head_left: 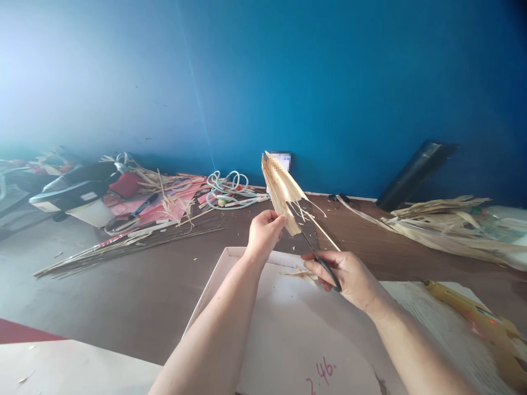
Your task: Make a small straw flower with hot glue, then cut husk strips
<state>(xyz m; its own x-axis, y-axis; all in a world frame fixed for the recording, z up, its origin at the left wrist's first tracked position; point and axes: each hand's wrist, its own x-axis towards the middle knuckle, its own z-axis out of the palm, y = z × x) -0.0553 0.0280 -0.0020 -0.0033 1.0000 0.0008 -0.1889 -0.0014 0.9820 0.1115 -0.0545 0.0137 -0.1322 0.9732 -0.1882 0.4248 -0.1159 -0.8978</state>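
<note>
A pale dried corn husk (281,186) is pinched between the thumb and fingers of my left hand (265,233), held up above the table. Its right edge is cut into thin, ragged strips. Black-handled scissors (330,276) sit in my right hand (349,277), whose fingers are wrapped through and around the handles. The blades point up and left, reaching the husk's lower edge just right of my left fingers. A thin pale stick or strip (323,230) slants from the husk toward my right hand. Below both hands lies a shallow white box lid (284,318) with husk scraps (302,272) in it.
Tangled light-blue cord (230,189), pink paper (181,195) and thin sticks (123,247) crowd the back left. More dried husks (444,227) lie at right, near a dark tube (415,173) leaning on the blue wall. A yellow glue gun (469,310) rests on paper at lower right.
</note>
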